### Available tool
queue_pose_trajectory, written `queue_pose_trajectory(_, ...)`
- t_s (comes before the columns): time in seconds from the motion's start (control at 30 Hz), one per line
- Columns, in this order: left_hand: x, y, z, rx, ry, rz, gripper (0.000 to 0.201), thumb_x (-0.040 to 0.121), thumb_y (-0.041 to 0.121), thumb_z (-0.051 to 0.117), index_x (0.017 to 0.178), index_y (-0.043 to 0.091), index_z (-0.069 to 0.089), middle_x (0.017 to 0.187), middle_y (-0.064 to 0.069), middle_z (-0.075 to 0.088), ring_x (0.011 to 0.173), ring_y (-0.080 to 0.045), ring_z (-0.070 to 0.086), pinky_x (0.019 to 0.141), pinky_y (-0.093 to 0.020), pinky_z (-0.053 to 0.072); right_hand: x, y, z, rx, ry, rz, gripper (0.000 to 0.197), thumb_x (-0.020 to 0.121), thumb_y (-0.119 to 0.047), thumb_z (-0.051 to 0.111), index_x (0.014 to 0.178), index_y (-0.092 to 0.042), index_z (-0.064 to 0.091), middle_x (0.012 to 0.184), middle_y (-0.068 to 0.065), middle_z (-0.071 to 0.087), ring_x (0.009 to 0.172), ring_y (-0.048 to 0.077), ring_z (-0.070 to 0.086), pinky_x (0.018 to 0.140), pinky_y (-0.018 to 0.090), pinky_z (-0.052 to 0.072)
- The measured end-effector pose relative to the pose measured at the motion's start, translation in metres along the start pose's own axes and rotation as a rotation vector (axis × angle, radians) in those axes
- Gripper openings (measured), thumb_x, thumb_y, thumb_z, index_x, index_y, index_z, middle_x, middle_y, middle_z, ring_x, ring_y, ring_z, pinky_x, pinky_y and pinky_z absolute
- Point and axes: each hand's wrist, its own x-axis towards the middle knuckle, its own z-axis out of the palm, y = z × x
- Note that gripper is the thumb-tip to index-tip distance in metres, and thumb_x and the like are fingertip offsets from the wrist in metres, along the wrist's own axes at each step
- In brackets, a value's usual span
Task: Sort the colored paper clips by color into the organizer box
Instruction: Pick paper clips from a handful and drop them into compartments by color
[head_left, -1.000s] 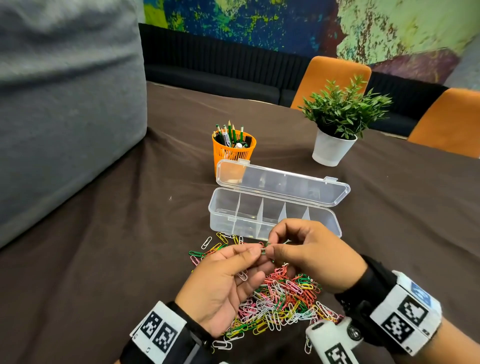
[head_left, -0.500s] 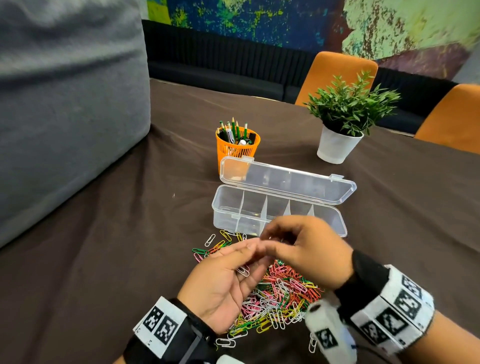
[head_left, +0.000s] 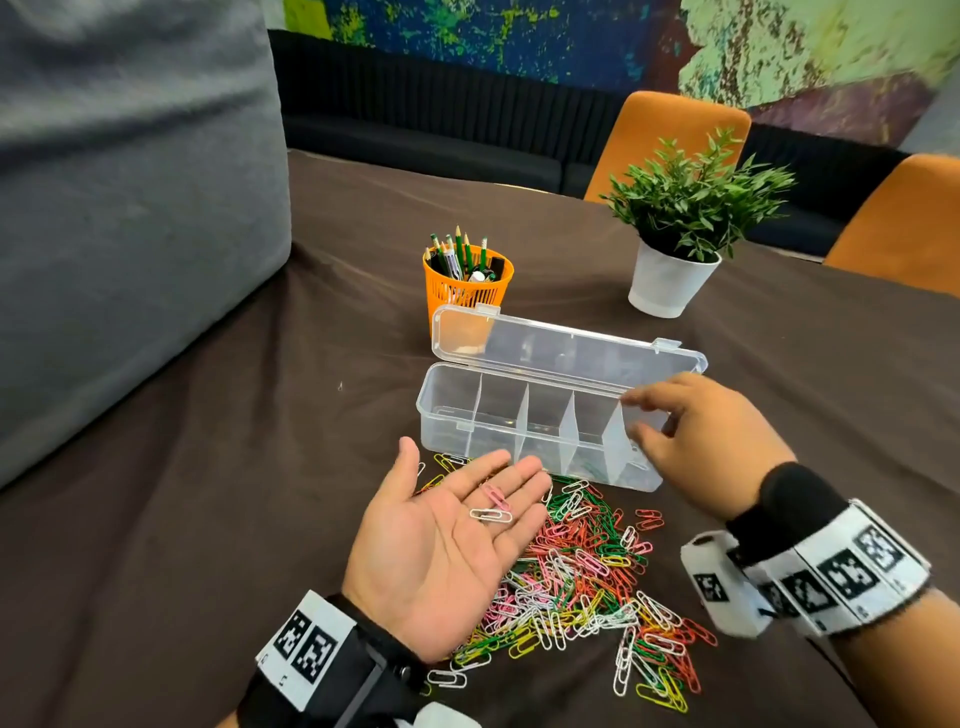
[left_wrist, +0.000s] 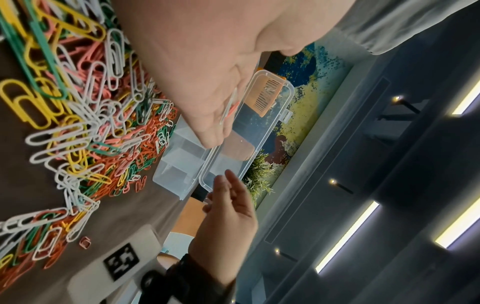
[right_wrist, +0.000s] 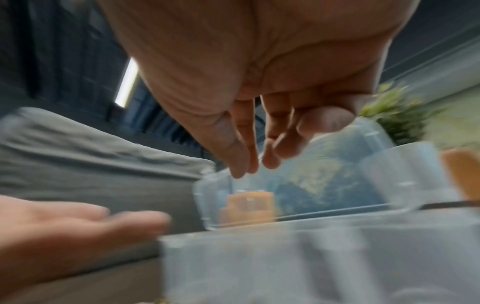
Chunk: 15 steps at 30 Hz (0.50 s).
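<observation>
Left hand lies flat, palm up, released, carrying a pink clip and white clip. Organizer box runs left-right just beyond; right hand, loose-fingered, empty, hovers over its right end.

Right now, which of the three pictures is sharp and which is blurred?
Head view: mostly sharp, only the right hand slightly smeared. Left wrist view: clips pile sharp, ceiling lights glaring. Right wrist view: heavily blurred, the organizer box and left hand soft.
</observation>
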Motion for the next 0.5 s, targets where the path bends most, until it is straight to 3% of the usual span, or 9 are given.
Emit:
queue_pose_trajectory(0.1,0.0,0.0,0.0,-0.02,-0.032,0.026,0.097,0.088,0.076,0.037,0.141,-0.005,0.043,0.137,-0.03,0.054,0.126,-0.043,0.055,0.106,-0.054,0.044,-0.033,-0.055,0.001,0.217,-0.036,-0.283,0.008,0.082,-0.031,0.073,0.09,-0.033,0.073,0.078,-0.015,0.061,0.07,0.001,0.055,0.068,0.017,0.044)
queue_pose_trajectory(0.17,-0.002,0.0,0.002,-0.023,-0.06,0.032,0.101,0.086,0.079,0.036,0.144,-0.004,0.04,0.138,-0.027,0.054,0.114,-0.041,0.06,0.087,-0.046,0.054,-0.047,-0.082,0.008,0.298,-0.176,-0.36,0.013,0.084,-0.037,0.068,0.095,-0.033,0.073,0.084,-0.018,0.058,0.078,-0.001,0.055,0.071,0.01,0.041)
queue_pose_trajectory(0.23,-0.002,0.0,-0.001,-0.041,-0.078,0.024,0.105,0.085,0.08,0.036,0.146,-0.005,0.037,0.135,-0.024,0.057,0.091,-0.031,0.066,0.068,-0.034,0.052,-0.051,-0.094,0.02,0.249,-0.253,-0.395,0.019,0.088,-0.038,0.056,0.098,-0.031,0.07,0.094,-0.015,0.054,0.087,0.004,0.057,0.078,0.02,0.046)
queue_pose_trajectory(0.27,-0.002,0.0,-0.003,-0.048,-0.081,0.024,0.105,0.085,0.08,0.036,0.147,-0.005,0.036,0.128,-0.022,0.061,0.084,-0.026,0.065,0.067,-0.031,0.049,-0.05,-0.097,0.024,0.21,-0.257,-0.403,0.02,0.089,-0.038,0.05,0.098,-0.031,0.067,0.097,-0.013,0.053,0.09,0.008,0.057,0.079,0.029,0.049)
queue_pose_trajectory(0.33,0.0,0.0,-0.008,-0.039,-0.088,0.032,0.105,0.087,0.079,0.036,0.147,-0.006,0.035,0.112,-0.019,0.064,0.083,-0.024,0.063,0.075,-0.03,0.046,-0.049,-0.098,0.025,0.21,-0.238,-0.394,0.018,0.089,-0.036,0.046,0.094,-0.031,0.062,0.096,-0.012,0.053,0.091,0.015,0.058,0.078,0.039,0.051)
queue_pose_trajectory(0.43,0.001,0.0,-0.008,0.0,-0.1,0.05,0.1,0.09,0.075,0.037,0.146,-0.008,0.036,0.136,-0.024,0.055,0.117,-0.033,0.058,0.104,-0.039,0.042,-0.045,-0.087,0.022,0.278,-0.174,-0.348,0.007,0.089,-0.029,0.054,0.091,-0.029,0.062,0.09,-0.012,0.052,0.084,0.007,0.053,0.076,0.031,0.048)
queue_pose_trajectory(0.5,0.0,-0.002,-0.006,-0.005,-0.132,0.041,0.1,0.091,0.074,0.038,0.146,-0.01,0.036,0.142,-0.022,0.05,0.125,-0.032,0.051,0.108,-0.039,0.038,-0.043,-0.08,0.019,0.308,-0.169,-0.339,0.009,0.089,-0.029,0.059,0.096,-0.031,0.065,0.09,-0.014,0.052,0.082,0.004,0.052,0.075,0.023,0.045)
